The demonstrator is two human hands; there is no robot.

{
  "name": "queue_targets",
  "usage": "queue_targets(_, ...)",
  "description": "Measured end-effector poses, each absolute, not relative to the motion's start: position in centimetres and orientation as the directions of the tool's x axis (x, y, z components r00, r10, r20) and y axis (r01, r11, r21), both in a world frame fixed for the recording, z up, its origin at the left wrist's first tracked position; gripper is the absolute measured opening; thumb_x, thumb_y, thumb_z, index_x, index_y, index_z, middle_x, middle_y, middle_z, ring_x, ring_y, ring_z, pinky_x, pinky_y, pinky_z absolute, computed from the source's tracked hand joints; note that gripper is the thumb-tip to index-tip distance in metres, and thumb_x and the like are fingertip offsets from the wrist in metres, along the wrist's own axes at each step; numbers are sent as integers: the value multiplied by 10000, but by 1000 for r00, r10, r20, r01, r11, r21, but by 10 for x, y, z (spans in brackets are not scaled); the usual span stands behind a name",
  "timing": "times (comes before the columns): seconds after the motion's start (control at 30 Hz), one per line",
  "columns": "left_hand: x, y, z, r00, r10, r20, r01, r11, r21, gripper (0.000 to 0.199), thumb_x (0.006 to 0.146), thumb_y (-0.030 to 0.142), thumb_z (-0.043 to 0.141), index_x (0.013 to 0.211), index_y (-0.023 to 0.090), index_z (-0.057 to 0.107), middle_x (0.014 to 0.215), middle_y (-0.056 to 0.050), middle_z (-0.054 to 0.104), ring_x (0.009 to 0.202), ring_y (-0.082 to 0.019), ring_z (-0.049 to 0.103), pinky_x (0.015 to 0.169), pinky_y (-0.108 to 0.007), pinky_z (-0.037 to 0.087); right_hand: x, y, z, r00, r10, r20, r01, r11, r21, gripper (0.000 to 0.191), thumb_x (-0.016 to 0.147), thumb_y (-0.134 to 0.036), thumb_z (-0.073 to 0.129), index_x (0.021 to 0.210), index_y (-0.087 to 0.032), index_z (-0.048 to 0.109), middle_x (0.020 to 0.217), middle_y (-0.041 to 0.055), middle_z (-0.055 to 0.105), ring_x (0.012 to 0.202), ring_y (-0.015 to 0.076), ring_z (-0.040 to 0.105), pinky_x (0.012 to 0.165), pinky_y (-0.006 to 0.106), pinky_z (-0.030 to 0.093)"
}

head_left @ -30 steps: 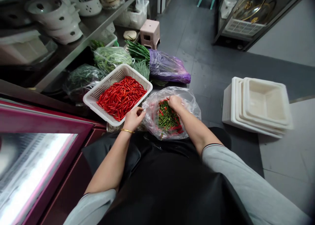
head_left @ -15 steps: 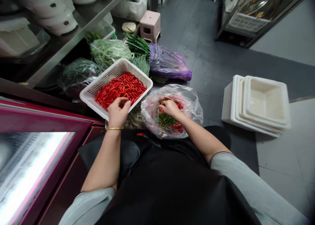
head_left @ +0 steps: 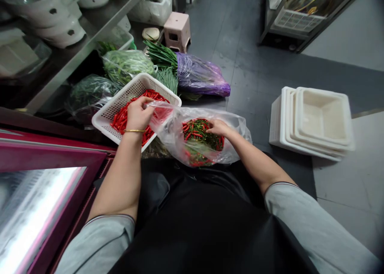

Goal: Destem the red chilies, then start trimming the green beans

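My left hand (head_left: 139, 113) pinches the edge of a clear plastic bag (head_left: 171, 124), stretching it leftward over the basket. Inside the bag are red chili peppers with green stems (head_left: 195, 135). My right hand (head_left: 218, 128) reaches into the bag from the right, its fingers curled on the stemmed chilies; the fingertips are partly hidden among them. To the left, a white perforated basket (head_left: 103, 120) sits tilted, holding many red chilies (head_left: 120, 121) without visible stems. The left hand is above this basket.
Bagged greens (head_left: 127, 66) and purple-wrapped green stalks (head_left: 202, 74) lie beyond the basket. A pink stool (head_left: 177, 28) stands farther back. Stacked white baskets (head_left: 324, 114) are on the floor at right. A metal shelf (head_left: 90, 46) with white pots runs along the left, above a lit, maroon-framed cabinet (head_left: 99, 158).
My left hand has left the chilies in the basket and taken hold of the bag's edge, drawing it left. The right hand has shifted slightly right within the bag.
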State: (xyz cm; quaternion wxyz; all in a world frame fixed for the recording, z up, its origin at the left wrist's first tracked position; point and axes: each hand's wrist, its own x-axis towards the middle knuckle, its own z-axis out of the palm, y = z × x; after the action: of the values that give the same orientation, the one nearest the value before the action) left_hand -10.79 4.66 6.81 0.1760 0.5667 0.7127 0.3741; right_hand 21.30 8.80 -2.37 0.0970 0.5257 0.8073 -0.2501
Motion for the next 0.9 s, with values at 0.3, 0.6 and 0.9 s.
queue_targets(0.3,25,-22,44,472,882,13,769,-419,482,262,866,267,476,1019,212,683,1013,-72,672,960,-206,611,890,-347,471,225,70,-26,-360,915,-184,910,300,-287,275,896,-320,490,1072,-170,637,1068,95,672,965,201,606,833,287,439)
queue_targets(0.6,-34,1,-5,209,807,-552,974,-119,195,261,781,398,583,882,225,749,910,-115,718,887,-285,664,753,-345,483,181,55,-32,-385,878,-284,923,361,-134,400,932,-405,436,1050,-108,677,1065,183,665,944,270,640,766,320,484)
queue_targets(0.9,22,14,-30,94,867,-490,39,488,872,375,725,494,672,766,125,628,550,0,573,394,-75,454,388,-206,356,192,42,-16,-569,781,-258,821,522,-233,342,918,-437,492,1009,-155,662,1048,124,634,831,188,621,689,252,421)
